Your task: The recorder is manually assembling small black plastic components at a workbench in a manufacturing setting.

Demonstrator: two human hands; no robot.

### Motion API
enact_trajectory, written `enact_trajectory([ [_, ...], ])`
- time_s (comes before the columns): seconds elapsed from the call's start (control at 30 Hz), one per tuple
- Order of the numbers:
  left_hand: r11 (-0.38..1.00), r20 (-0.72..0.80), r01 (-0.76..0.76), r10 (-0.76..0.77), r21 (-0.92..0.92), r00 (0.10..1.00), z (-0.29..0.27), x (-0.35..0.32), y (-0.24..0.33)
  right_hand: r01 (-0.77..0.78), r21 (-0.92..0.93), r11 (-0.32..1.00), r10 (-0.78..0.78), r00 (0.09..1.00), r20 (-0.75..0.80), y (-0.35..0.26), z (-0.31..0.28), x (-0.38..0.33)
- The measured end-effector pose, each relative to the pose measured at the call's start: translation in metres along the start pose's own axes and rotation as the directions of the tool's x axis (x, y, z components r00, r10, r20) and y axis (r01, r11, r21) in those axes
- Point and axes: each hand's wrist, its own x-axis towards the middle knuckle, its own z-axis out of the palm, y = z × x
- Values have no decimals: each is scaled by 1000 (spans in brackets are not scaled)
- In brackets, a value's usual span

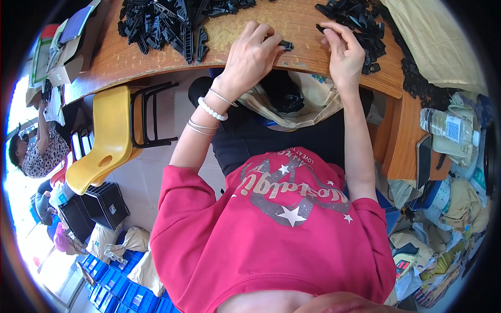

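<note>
nearest is the person's magenta short-sleeved t-shirt (219, 245) with a star print, above black trousers (245, 138). to the left stands a yellow plastic chair (112, 125) beside a black metal frame (148, 115); to the right, a clear plastic bottle with a white label (436, 122) and a dark flat phone-shaped object (424, 159) lie near each other. over the lap, just under the table edge, a cream woven bag (324, 108) gapes open with black plastic parts (286, 96) inside.

farther on, above the near edge of the brown wood-grain table (224, 28), are both hands. the left hand (254, 49), with a white beaded bracelet (212, 110) on its wrist, grasps a small black plastic piece (285, 45), whose end sticks out to the right of the curled fingers. the right hand (345, 55), well apart from it, pinches a short dark sliver (320, 28) between thumb and fingertips.

farthest, a heap of long ribbed black plastic parts (156, 23) lies at the left and a pile of chunkier black plastic parts (360, 26) at the right, just beside the right hand.
</note>
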Motion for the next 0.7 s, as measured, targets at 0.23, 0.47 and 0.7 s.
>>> enact_trajectory([
  [0.23,973,19,204,-203,-112,979,-11,-10,-18,-616,332,715,452,769,452,-13,10,-11],
  [0.47,977,85,133,-120,-167,989,-15,-11,-22,-331,103,938,255,861,440,1,15,-9],
  [0.7,971,27,89,-85,-222,996,-8,-10,-16,-118,101,988,67,909,412,-2,27,-6],
])
